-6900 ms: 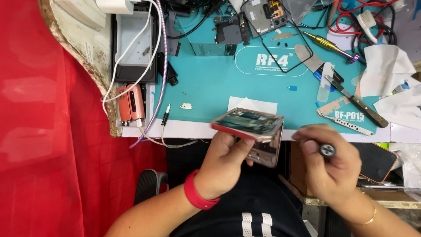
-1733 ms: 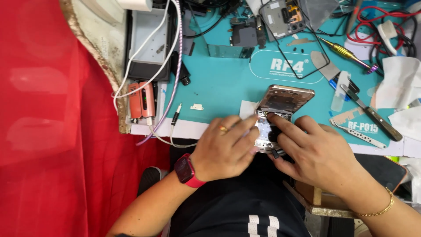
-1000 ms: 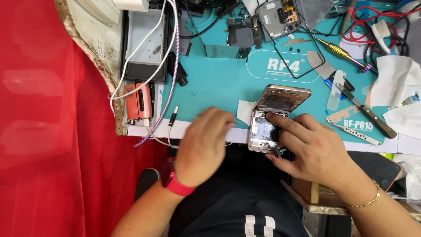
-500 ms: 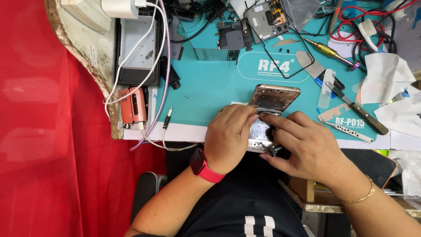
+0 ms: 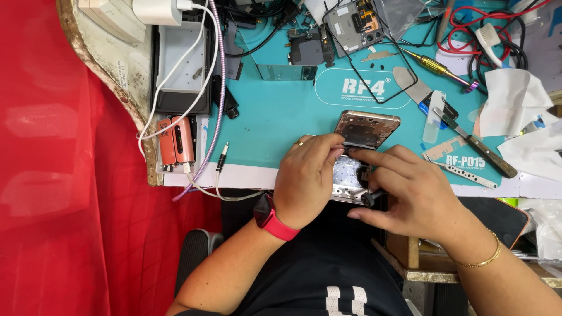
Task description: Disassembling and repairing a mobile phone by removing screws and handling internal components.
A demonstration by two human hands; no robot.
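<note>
While the opened phone is lying on the teal mat at the table's near edge, the left hand is gripping its side and the right hand is pinching a small dark tool against it.

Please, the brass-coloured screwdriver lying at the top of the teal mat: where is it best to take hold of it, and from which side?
Probably by the brass screwdriver's thick yellow handle, from above. It lies flat and slanted on the teal mat, so only its top and sides are free. The thin shaft toward the purple tip gives less to grip, and red wires crowd that end.
</note>
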